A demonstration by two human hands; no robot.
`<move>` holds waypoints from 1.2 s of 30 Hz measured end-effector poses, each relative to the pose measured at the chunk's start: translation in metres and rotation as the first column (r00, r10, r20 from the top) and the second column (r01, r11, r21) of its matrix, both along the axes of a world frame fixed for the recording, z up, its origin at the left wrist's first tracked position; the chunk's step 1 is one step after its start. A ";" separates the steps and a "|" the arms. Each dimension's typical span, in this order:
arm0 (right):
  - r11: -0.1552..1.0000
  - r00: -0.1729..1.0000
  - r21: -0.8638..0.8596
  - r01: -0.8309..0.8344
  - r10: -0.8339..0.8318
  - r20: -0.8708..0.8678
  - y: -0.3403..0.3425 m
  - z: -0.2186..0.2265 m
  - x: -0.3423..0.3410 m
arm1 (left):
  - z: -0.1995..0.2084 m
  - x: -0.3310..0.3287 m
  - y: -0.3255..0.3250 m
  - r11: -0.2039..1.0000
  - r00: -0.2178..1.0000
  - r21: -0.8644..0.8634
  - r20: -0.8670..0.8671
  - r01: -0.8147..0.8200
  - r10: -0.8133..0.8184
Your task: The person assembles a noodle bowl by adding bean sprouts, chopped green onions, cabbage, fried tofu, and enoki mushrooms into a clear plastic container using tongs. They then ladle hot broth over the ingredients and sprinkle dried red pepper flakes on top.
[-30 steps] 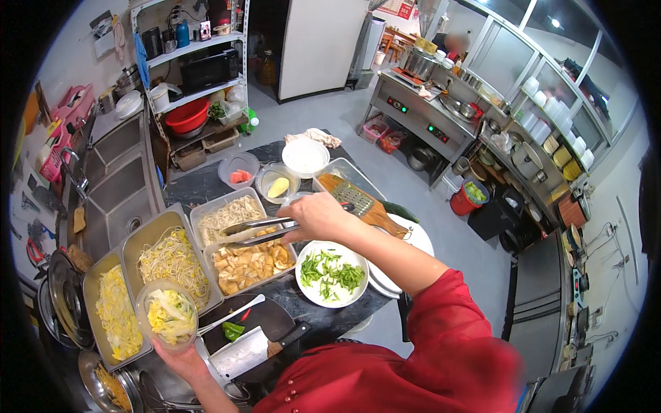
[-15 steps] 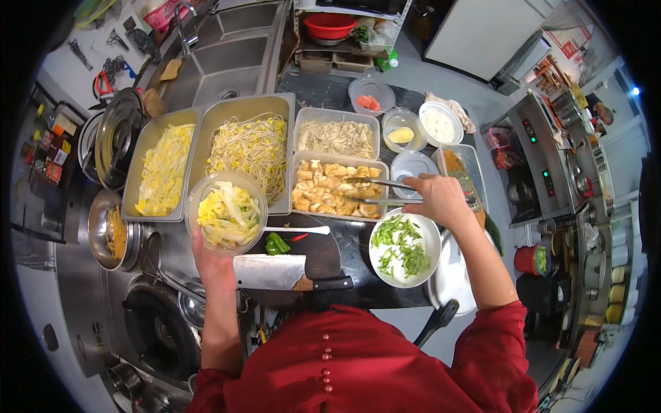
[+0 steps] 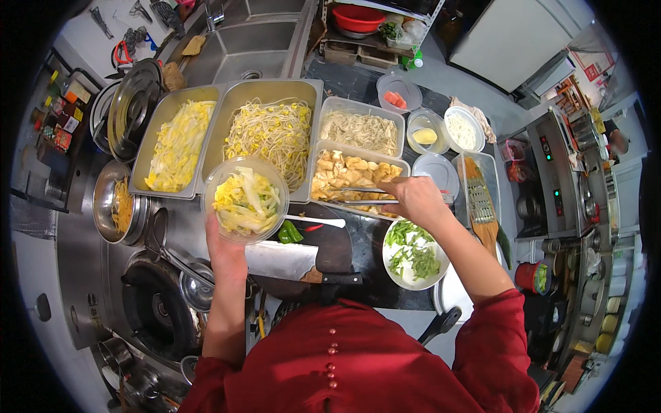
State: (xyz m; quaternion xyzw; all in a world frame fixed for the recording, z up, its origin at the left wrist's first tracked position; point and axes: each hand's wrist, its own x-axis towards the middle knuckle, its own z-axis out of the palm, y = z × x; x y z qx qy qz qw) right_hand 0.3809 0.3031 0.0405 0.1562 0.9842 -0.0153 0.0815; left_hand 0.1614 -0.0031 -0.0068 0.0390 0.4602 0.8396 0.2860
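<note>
Dark countertop (image 3: 368,239), near edge behind red top (image 3: 385,365). Left hand (image 3: 226,255) grasps clear bowl (image 3: 282,206) of cabbage (image 3: 246,196), most fingers hidden; bowl partly hides one of two metal pans (image 3: 314,134). Right hand (image 3: 416,196) clenches tongs (image 3: 368,202), tips hard to make out among golden chunks (image 3: 344,168) in tub (image 3: 406,169). Gap separates cleaver (image 3: 279,260), white bowl (image 3: 417,283).

At twelve o'clock a red basin (image 3: 359,19) sits on a low shelf, with a steel sink (image 3: 258,51) near eleven and a pan lid (image 3: 131,113) at ten, tilted on edge. A black burner (image 3: 155,313) lies at eight. A steel cooker (image 3: 551,155) with green lights stands at three, just above a red bucket (image 3: 525,279) between three and four.
</note>
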 end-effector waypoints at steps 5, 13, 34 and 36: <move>0.997 0.995 0.027 0.077 -0.075 -0.064 -0.003 0.036 0.023 | -0.002 -0.003 0.015 0.999 0.999 0.034 0.024 -0.040 0.039; 0.976 0.916 -0.178 0.129 -0.186 -0.355 -0.022 0.135 0.047 | 0.012 0.018 0.067 0.999 0.992 0.015 -0.113 0.050 -0.048; 0.950 0.917 -0.044 0.308 -0.309 -0.251 -0.010 0.134 0.055 | 0.000 0.013 0.079 0.985 0.988 0.070 -0.019 0.156 -0.155; 0.962 0.948 -0.001 0.275 -0.271 -0.166 -0.004 0.115 0.056 | 0.001 0.000 0.073 0.987 0.986 0.104 0.102 0.119 -0.129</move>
